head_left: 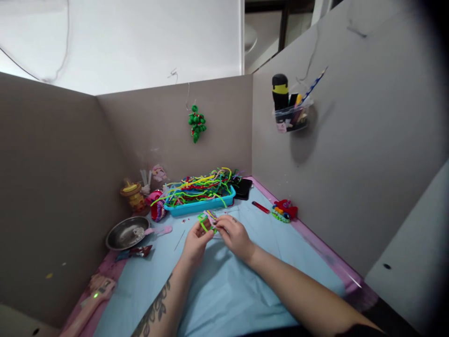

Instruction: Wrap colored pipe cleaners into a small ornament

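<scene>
Above the cloth, both hands meet at a small piece of bright green, pink and yellow strands (pixel 205 218). My left hand (pixel 195 242) pinches its green, loop-like part from the left side. With fingertips pressed together, my right hand (pixel 235 235) grips its pink and yellow strands at the right edge; the exact pinch point is partly hidden. Just behind the hands stands a blue tray (pixel 196 207), heaped with loose strands (pixel 201 185) in many colours. A thin needle-like rod (pixel 179 240) lies on the cloth left of my left hand.
On the left are a metal bowl (pixel 119 235), a pink scoop (pixel 163 230), a wrapper (pixel 136 252) and a cup (pixel 134 197). A red cutter-like tool (pixel 260 207) and a colourful woven item (pixel 285 210) lie right. Grey panels (pixel 220 121) enclose the blue cloth (pixel 242 285).
</scene>
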Demonstrator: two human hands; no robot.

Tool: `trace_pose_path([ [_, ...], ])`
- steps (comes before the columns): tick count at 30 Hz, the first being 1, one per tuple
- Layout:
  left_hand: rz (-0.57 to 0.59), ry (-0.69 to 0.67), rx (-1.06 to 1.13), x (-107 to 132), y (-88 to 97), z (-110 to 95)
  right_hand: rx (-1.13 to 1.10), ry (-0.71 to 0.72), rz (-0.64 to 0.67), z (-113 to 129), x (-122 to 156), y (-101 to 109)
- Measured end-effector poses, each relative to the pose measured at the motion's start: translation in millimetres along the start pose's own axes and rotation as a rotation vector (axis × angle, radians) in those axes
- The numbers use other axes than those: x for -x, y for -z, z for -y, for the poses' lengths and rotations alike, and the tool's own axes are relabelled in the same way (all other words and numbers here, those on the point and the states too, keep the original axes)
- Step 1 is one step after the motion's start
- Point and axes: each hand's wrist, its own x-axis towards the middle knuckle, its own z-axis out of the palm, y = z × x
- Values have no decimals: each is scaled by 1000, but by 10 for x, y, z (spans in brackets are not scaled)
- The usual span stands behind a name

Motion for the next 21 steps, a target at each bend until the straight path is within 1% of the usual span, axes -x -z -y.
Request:
trace_pose_path([
  [4, -42, -18, 32, 4, -66, -6, -11, -1, 0, 5, -2, 11],
  [8, -71, 27, 88, 9, -95, -21, -33, -16, -13, -33, 6, 3],
  [17, -33, 79, 136, 32, -74, -34, -13, -49, 4, -68, 5, 1],
  [21, -102, 61, 120, 18, -107, -15, -10, -33, 41, -62, 18, -24],
])
